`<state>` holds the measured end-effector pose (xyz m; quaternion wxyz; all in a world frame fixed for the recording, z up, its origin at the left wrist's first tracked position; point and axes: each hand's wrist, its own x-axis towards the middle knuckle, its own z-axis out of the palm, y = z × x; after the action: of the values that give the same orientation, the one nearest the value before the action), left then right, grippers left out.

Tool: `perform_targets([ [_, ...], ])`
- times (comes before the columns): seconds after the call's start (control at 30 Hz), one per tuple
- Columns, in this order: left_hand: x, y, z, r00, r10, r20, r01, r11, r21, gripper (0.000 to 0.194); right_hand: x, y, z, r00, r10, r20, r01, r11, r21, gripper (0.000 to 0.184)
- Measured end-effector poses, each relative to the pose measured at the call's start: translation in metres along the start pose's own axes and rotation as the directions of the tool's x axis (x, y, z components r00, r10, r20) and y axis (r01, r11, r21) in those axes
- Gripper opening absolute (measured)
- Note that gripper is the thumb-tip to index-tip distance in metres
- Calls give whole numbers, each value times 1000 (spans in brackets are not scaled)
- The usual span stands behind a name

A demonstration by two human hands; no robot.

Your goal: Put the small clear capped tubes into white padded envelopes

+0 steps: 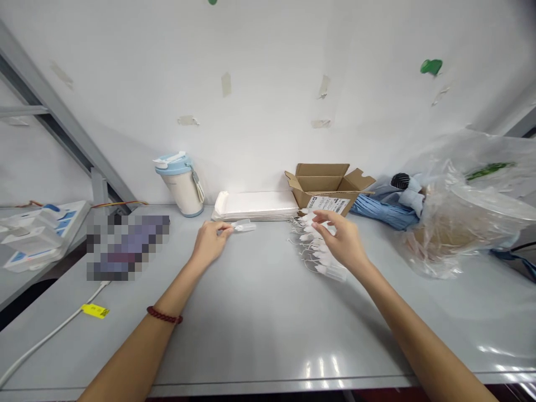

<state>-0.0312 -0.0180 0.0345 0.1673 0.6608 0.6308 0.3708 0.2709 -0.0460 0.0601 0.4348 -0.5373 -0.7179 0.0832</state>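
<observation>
My left hand [210,244], a dark red braided bracelet on its wrist, pinches one end of a small translucent white piece [244,225] over the table. It looks like those in the row to the right; its exact kind is too small to make out. Several such small white pieces with thin strings [320,255] lie in an overlapping row on the tabletop. Above the far end of that row is my right hand [341,237], its thumb and forefinger apart and curved, with nothing visible between them. It partly covers the pieces.
Behind the hands lie a stack of white envelopes [257,205] and an open cardboard box [324,187]. A tumbler [182,184] and a blurred-out phone-like object [129,248] with a white cable stand left. Blue cloth [383,212] and a clear plastic bag [464,223] fill the right.
</observation>
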Motion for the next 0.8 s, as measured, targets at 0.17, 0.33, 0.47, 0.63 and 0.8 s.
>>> perform_targets([
  [0.17, 5, -11, -13, 996, -76, -46, 82, 987, 139, 21, 12, 17, -19, 998, 40, 49, -30, 982, -186, 15],
  [0.33, -3, -5, 4, 975, 219, 20, -217, 942, 254, 31, 11, 19, -22, 961, 39, 273, 47, 952, -301, 17],
  [0.47, -2, -11, 23, 956, 275, 101, -292, 917, 270, 31, 9, 18, -24, 931, 53, 361, 83, 933, -351, 21],
  [0.63, 11, -27, 21, 947, 299, 115, -318, 923, 218, 26, 10, 21, -38, 896, 131, 425, 34, 932, -361, 15],
  [0.8, 13, -27, 15, 950, 267, 163, -297, 932, 207, 22, 11, 24, -46, 841, 215, 496, -15, 926, -376, 11],
])
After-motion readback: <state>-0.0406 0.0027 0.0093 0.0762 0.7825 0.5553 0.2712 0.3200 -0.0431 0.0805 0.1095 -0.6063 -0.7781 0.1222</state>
